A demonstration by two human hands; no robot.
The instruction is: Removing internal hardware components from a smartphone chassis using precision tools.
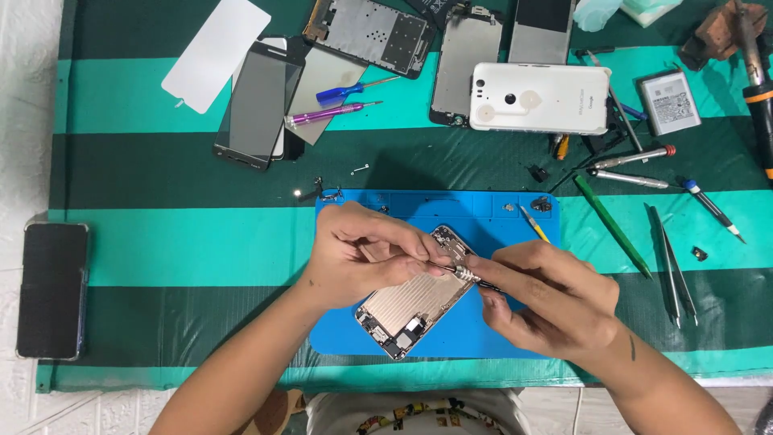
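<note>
Head view: opened phone chassis [420,302] lies diagonally on a blue repair mat [483,217]. Left hand [362,254] steadies its upper end, fingers curled against the frame. Right hand [547,298] pinches a slim screwdriver [463,272], tip at the metal shield plate. The chassis looks light, rigid and fragile inside; best held by its outer edges. Tweezers [672,270] and a green pry tool [612,225] lie right.

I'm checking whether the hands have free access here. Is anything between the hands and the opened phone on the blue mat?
Nothing visible is. The left hand rests directly on the opened phone, and the right hand holds a thin screwdriver with its tip on the phone. Other tools lie off to the side.
</note>
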